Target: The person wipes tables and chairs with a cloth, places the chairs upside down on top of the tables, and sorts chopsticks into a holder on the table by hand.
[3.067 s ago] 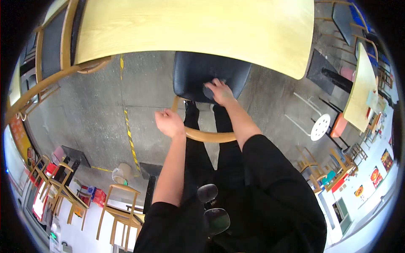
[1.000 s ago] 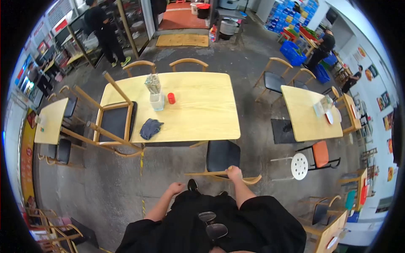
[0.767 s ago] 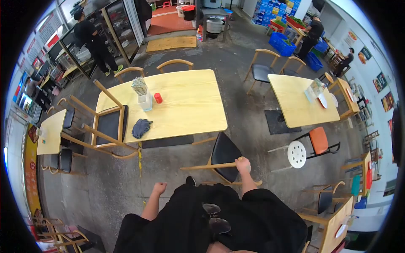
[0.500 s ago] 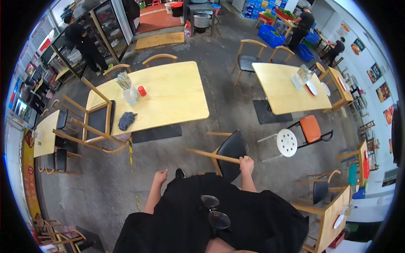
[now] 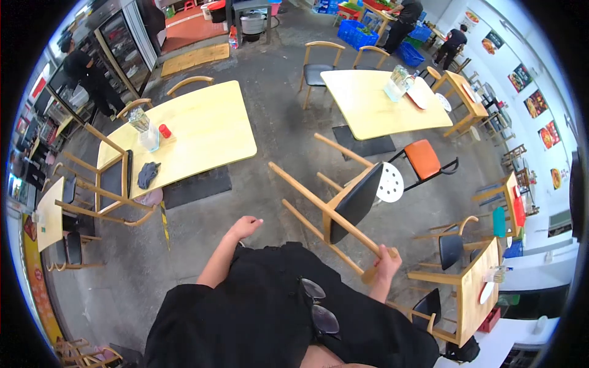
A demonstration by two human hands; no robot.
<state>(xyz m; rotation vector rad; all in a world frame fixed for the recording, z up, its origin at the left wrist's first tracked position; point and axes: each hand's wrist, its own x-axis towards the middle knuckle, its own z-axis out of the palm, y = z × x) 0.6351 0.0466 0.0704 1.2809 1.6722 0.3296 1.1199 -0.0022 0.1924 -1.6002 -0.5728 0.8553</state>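
Note:
My right hand (image 5: 388, 264) is wrapped round the wooden frame of a chair (image 5: 358, 202) with a black seat. The chair is tipped on its side in front of me, its wooden legs pointing to the upper left. Out in front of my body, my left hand (image 5: 246, 227) is loosely closed with nothing in it, apart from the chair. Behind the tilted seat, a white round stool (image 5: 389, 183) is partly hidden. An orange-seated chair (image 5: 422, 161) stands just beyond that stool.
A yellow table (image 5: 208, 126) at left carries an upturned chair (image 5: 110, 178), a grey cloth (image 5: 148, 175), a red-capped jar (image 5: 165, 130) and a chopstick holder (image 5: 145, 134). Another yellow table (image 5: 362, 101) stands ahead right. More wooden tables line the right wall. Other people work at the back.
The chair has been lifted and tilted by my right hand, its legs swinging up into view. My left hand has risen slightly. The view has shifted to the right.

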